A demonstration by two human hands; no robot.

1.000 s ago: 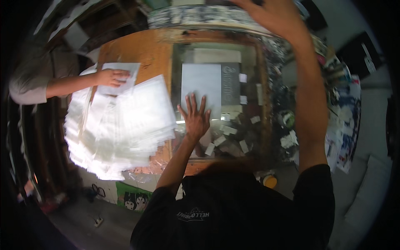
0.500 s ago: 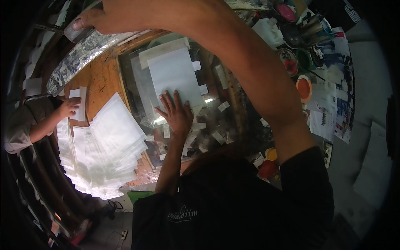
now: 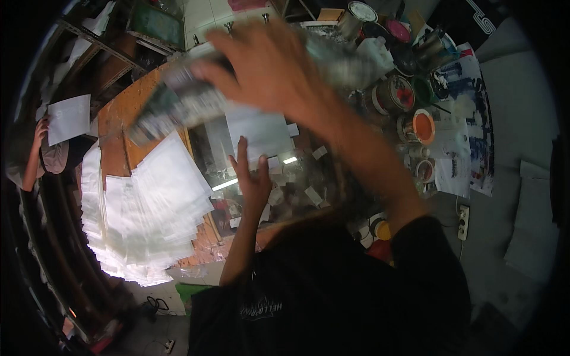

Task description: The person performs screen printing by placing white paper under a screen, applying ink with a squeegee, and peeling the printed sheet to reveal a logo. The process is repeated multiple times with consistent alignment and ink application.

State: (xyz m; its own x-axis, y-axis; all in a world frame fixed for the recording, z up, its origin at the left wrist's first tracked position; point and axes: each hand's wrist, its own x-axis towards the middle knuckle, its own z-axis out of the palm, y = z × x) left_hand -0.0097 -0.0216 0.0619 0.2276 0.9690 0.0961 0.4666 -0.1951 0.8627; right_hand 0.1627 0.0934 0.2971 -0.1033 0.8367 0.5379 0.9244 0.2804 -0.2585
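Observation:
My left hand [image 3: 254, 184] lies with its fingers apart at the lower edge of a pale sheet [image 3: 258, 127] on a glass-topped printing surface [image 3: 291, 190]. Above the sheet, my right hand [image 3: 255, 65] is closed at a paint-smeared screen printing frame [image 3: 184, 110]. Both the frame and that hand are blurred by motion, and finger contact is hard to make out. The frame hangs tilted over the far part of the sheet and hides it. Small white tape pieces [image 3: 313, 196] dot the glass.
Fanned white sheets [image 3: 148, 207] cover the wooden table [image 3: 122, 148] at left. A co-worker's hand [image 3: 40, 132] holds up a pale sheet [image 3: 69, 118] at far left. Paint tins [image 3: 396, 95], an orange paint pot [image 3: 423, 127] and a white jug [image 3: 377, 53] crowd the right side.
My right hand and the frame have moved from the far left toward the middle. My left hand has shifted slightly down. The co-worker's hand has moved left, now with a sheet raised.

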